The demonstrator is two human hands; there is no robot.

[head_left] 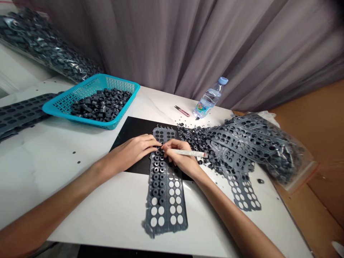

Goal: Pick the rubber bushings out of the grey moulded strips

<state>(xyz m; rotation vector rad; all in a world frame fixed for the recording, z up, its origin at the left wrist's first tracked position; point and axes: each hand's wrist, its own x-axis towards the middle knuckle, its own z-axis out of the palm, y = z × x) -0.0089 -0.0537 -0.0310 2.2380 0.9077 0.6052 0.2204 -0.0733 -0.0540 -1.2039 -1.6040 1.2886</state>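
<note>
A dark grey moulded rubber sheet lies lengthwise before me, with rows of round holes. Small ring-shaped rubber pieces sit in part of its left rows; white tabletop shows through many other holes. My left hand rests over the sheet's left edge, fingers stretched out, fingertips close to the right hand's fingers. In my right hand is a white pen-like tool with a red mark at its back end. The fingers hide its tip. Under the sheet's upper part lies a black mat.
A blue basket of rubber pieces stands back left, near a stack of holed sheets and a full plastic bag. Thread snips, a water bottle, scattered scraps, spent sheets and another bag lie right.
</note>
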